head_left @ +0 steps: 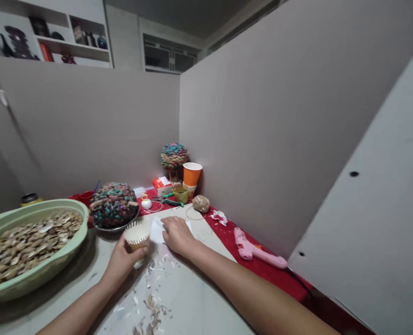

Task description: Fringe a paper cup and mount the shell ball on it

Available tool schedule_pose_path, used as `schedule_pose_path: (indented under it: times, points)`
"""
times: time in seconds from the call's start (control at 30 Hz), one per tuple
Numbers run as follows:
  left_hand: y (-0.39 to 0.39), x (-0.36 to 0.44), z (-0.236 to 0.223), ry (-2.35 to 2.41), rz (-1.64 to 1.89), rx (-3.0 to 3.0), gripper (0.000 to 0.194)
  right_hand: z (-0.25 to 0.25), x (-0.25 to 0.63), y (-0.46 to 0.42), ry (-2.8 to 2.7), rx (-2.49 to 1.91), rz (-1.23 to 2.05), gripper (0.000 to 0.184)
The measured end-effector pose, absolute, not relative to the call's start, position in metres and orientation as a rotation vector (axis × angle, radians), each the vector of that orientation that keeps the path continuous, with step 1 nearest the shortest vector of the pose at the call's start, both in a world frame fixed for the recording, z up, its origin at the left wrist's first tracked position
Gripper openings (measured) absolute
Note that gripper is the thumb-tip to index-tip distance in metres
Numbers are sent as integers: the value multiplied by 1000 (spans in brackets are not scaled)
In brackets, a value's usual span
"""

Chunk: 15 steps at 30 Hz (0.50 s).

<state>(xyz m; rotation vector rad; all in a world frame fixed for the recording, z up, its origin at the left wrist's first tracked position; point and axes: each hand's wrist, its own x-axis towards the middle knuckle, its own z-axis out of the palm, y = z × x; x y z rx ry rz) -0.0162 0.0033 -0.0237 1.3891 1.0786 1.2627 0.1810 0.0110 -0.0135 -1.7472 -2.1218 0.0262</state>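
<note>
My left hand [124,256] is wrapped round a paper cup [138,235], brown outside and white inside, its rim cut into a row of narrow strips. The cup is upright, just above the board or on it; which one I cannot tell. Beside it, my right hand [178,236] presses down with bent fingers on a white tissue [156,231], whose edges show on both sides of the hand. The fingertips are partly hidden. Small paper and shell scraps [154,314] lie on the pale board [192,298] below both hands.
A green basin [83,232] of shells stands left. Behind are a colourful braided dome [114,204] in a metal bowl, green-handled pliers [173,203], a twine ball [201,204], orange cups [191,176] and a second dome [174,156]. A pink glue gun [258,253] lies right, by the grey partition [279,139].
</note>
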Motion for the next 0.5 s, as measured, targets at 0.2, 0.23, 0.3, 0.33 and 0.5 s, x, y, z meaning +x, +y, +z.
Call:
schedule_pose_path:
  times: [0.2, 0.23, 0.3, 0.33, 0.5]
  points:
    - [2, -17, -19, 1151, 1190, 1488, 52, 13, 199, -26, -2096, -1639, 15, 19]
    - [4, -18, -20, 1168, 1169, 1498, 52, 17, 207, -35, -2091, -1639, 10, 19]
    - [10, -21, -24, 1289, 1111, 1555, 55, 22, 231, -54, -2054, -1678, -3, 16]
    - [14, -23, -26, 1357, 1066, 1608, 60, 24, 245, -64, -2016, -1718, -14, 13]
    - [24, -25, -35, 1442, 1000, 1753, 62, 17, 320, -119, -1809, -2027, -21, 24]
